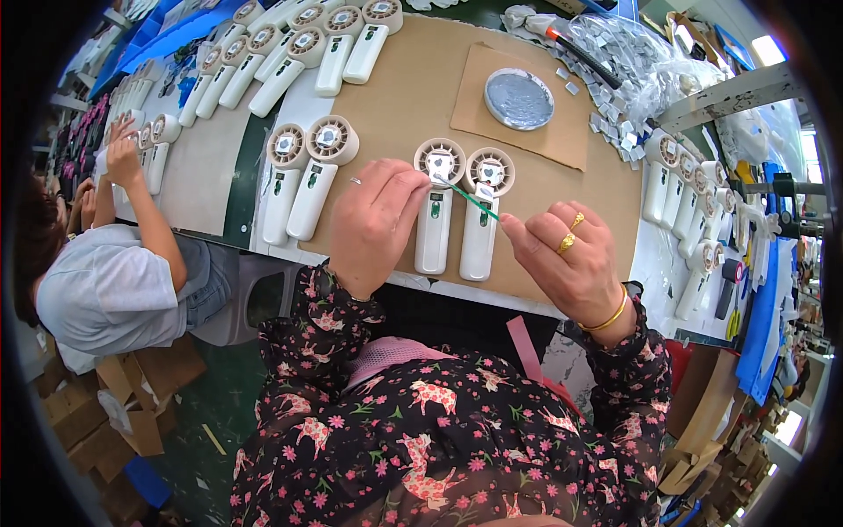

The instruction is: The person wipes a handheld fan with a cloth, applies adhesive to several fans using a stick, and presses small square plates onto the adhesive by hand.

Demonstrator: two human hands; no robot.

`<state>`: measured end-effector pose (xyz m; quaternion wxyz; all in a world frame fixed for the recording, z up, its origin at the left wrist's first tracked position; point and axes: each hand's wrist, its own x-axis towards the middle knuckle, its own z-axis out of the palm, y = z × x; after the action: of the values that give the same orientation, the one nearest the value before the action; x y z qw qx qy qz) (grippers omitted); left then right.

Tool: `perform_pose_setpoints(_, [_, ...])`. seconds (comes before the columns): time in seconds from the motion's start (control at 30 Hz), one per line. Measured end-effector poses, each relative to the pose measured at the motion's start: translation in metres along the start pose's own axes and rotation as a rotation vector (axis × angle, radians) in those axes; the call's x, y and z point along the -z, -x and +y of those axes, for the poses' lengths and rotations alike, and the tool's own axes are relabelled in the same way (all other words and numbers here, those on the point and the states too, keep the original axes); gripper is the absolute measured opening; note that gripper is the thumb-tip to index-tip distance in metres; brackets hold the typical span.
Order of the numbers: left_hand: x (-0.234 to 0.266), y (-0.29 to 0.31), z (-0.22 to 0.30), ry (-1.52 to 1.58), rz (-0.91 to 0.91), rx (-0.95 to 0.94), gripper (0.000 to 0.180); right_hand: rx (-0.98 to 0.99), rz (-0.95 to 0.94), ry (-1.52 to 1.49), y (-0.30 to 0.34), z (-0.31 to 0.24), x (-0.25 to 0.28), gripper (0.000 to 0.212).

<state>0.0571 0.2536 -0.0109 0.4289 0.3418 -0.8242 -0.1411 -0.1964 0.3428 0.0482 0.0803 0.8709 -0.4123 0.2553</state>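
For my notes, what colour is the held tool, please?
The held tool is mostly green; see head view.

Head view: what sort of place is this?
Probably a small-appliance assembly workshop: rows of white handheld fans, a pile of small square pieces, and another person at the benches.
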Motion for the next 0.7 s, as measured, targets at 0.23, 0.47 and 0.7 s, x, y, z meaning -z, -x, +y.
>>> perform_pose_setpoints(0.23, [0.0, 0.0, -0.001, -0.002, -0.004, 0.009, 0.017, 0.028, -0.102, 0.057, -0.004, -0.009, 0.014, 0.034])
perform_pose_setpoints(0.47, [0.0, 0.001, -0.002, -0.005, -0.011, 0.007, 0.017, -0.005, 0.059, 0.039, 0.006, -0.006, 0.003, 0.029])
perform_pose_setpoints(0.7, [0.002, 0.003, -0.002, 0.019, -0.023, 0.02, 0.019, -0.369, 0.222, -0.085, 0.007, 0.011, -0.003, 0.025])
